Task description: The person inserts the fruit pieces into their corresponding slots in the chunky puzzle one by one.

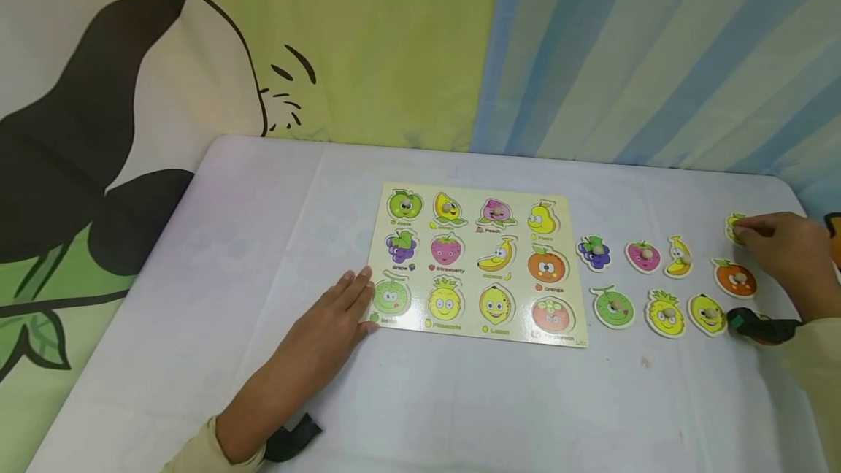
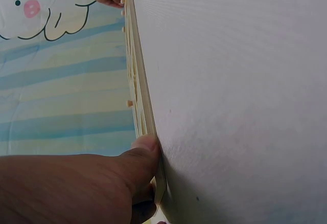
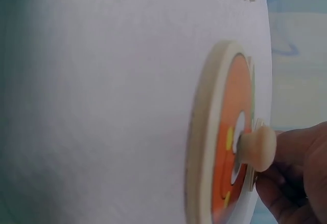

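yellow pc (image 1: pixel 731 229) in rt hand (image 1: pixel 788 250)

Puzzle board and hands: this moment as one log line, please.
left hand: touches puzzle board at left edge; right hand: pinches yellow piece; top row: three knobbed pieces seated; loose pieces: right of board

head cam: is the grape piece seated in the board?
No, the grape piece, knob up, lies on the white table just right of the board.
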